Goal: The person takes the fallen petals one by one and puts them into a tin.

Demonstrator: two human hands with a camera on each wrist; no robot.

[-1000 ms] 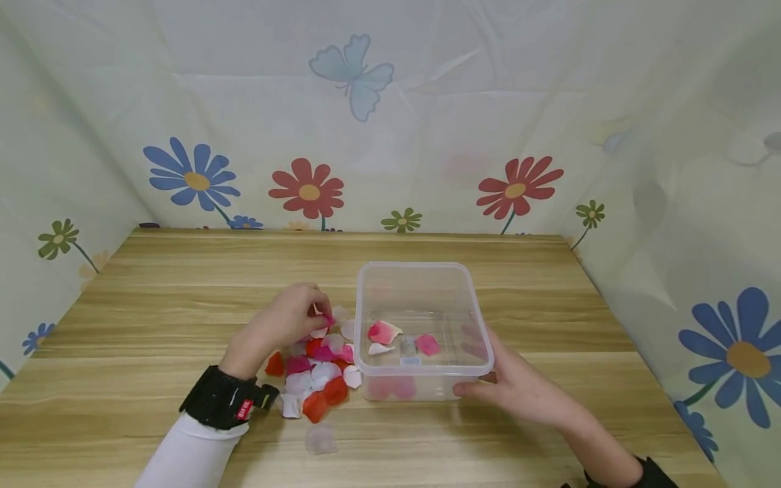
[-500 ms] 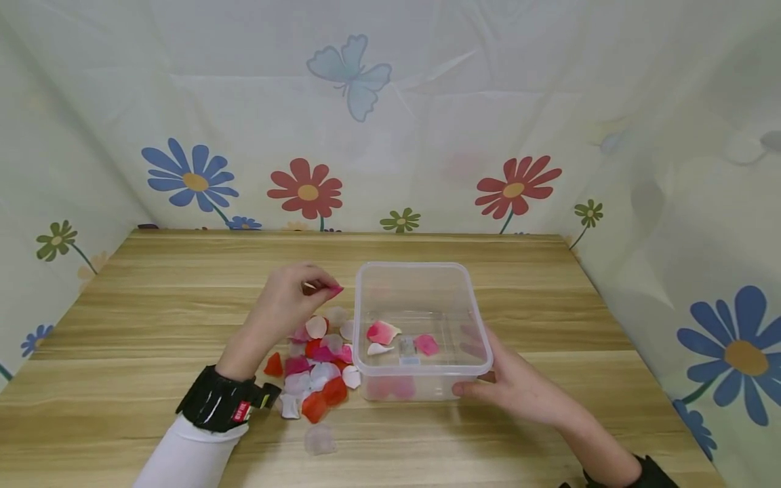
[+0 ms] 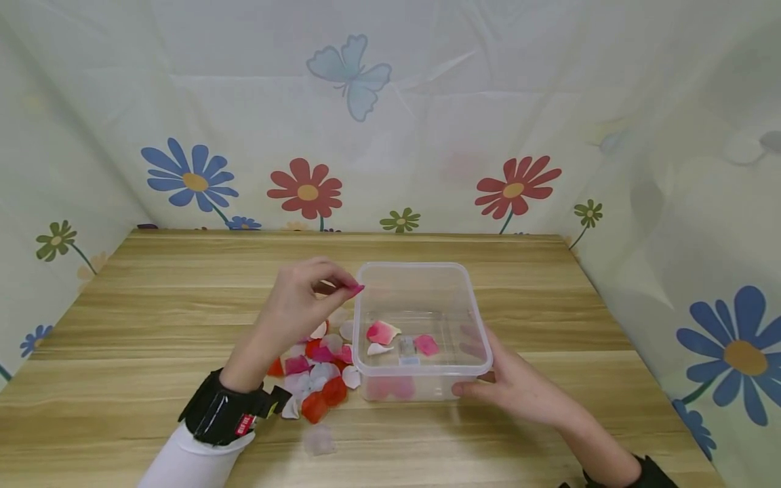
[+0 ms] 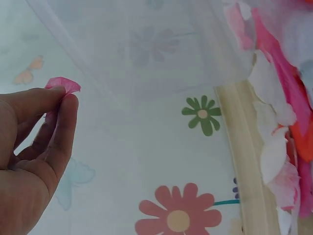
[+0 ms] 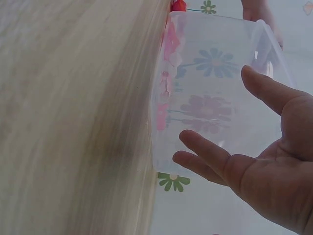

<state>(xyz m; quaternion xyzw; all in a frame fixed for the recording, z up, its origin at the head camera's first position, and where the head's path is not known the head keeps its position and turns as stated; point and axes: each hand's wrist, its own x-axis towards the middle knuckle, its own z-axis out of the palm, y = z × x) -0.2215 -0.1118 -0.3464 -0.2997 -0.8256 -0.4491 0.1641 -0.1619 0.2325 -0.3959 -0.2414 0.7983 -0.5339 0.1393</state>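
Between thumb and fingertips my left hand [image 3: 295,295] pinches a bright pink flower petal [image 4: 64,83], held up by the upper left rim of a clear plastic box [image 3: 421,371]. The box stands uncovered on the table, with several petals lying inside, among them a pink petal [image 3: 426,345] and a small white petal [image 3: 379,349]. Against the right side of the box rests my right hand [image 3: 521,386], its fingers extended and spread in the right wrist view. Left of the box lies a loose pile of red, pink and white petals [image 3: 323,374], partly hidden by my left hand and wrist.
A pale, sheer petal [image 3: 320,440] lies apart in front of the pile. The wood-grain table [image 3: 525,298] ends at the back against a white flower-printed curtain [image 3: 427,135], which also hangs along both sides.
My left hand has lifted the pink petal out of the pile and carried it up and right to the box rim. The right hand and box have stayed still.
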